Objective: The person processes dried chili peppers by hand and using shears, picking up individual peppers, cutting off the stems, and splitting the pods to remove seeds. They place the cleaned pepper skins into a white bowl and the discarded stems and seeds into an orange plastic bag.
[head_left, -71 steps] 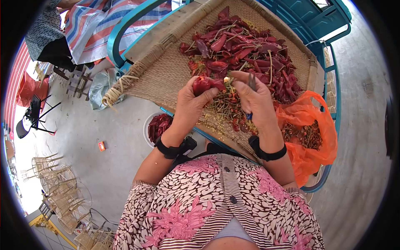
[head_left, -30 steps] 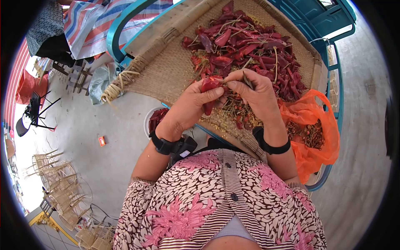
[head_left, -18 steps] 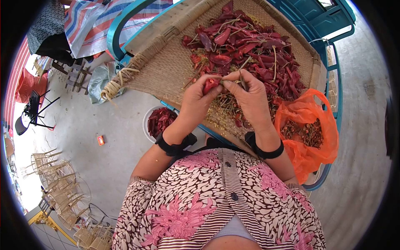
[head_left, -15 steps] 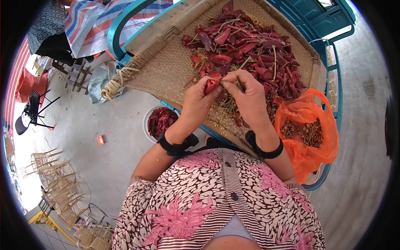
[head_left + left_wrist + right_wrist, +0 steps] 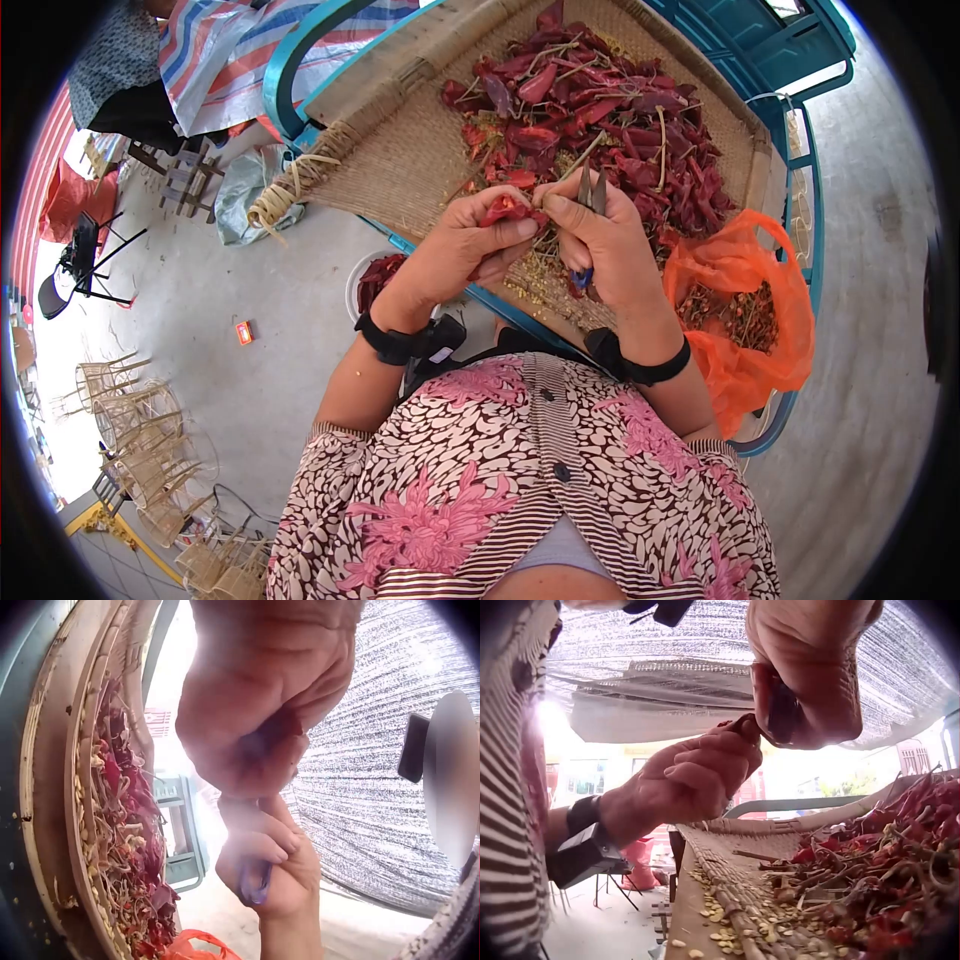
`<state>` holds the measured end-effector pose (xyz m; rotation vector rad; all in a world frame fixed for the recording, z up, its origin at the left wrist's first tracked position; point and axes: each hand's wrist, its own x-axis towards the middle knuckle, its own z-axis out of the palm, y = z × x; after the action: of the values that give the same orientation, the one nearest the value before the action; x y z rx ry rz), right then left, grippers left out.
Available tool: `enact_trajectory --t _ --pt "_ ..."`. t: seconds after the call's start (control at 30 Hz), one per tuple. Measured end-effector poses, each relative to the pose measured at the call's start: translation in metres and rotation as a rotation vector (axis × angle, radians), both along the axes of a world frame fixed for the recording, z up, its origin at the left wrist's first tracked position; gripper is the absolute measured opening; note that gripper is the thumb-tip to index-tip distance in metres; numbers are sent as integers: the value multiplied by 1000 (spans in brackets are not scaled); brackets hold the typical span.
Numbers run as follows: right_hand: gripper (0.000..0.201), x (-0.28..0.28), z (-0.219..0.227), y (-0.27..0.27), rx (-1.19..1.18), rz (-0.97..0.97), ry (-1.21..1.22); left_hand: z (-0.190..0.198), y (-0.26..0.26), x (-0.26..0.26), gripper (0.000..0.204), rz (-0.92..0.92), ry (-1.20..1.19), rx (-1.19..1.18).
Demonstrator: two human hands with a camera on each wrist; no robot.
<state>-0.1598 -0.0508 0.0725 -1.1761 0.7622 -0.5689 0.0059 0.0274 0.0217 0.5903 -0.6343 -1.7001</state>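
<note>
In the head view my left hand (image 5: 455,245) holds a wrinkled red chili pepper (image 5: 503,210), thumb across it, its torn-looking end toward the other hand. My right hand (image 5: 612,240) meets it there, thumb and forefinger pinching at the pepper's stem end. The same right hand also keeps a pair of scissors (image 5: 592,190) in its grip, metal blades pointing up past the forefinger. A blue handle loop (image 5: 255,881) shows below its fingers in the left wrist view. Both hands are above the near edge of a woven tray (image 5: 380,180) bearing a heap of dried red chilies (image 5: 590,110).
Cut stems and yellow seeds (image 5: 720,930) lie along the tray's near side. An orange plastic bag (image 5: 790,340) with scraps sits at the right. Below left stands a white tub (image 5: 353,285) of chilies. Teal metal rails (image 5: 285,90) surround the tray. A small red box (image 5: 244,333) lies on the floor.
The right fingertips have closed in on the pepper's end since the oldest frame. Over the last half second the right hand has turned, bringing the blades and blue handle into view.
</note>
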Motion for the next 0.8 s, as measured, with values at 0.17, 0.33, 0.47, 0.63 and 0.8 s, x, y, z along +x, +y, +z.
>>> enact_trajectory --t 0.17,0.33,0.47,0.63,0.8 --pt "12 -3 -10 -17 588 11 -289 4 9 -2 10 -216 -179 -82" --pt "11 -8 -9 -15 80 -104 16 -10 6 -9 13 -42 -31 -144" --pt "8 -17 -7 -24 -338 -196 296 -13 11 -6 15 16 -198 -155" --pt "14 -32 -31 -41 -628 -160 608 -14 11 -7 20 135 -225 -205" --pt "22 -25 -32 -40 -882 -153 974 -23 17 0 19 376 -110 40"
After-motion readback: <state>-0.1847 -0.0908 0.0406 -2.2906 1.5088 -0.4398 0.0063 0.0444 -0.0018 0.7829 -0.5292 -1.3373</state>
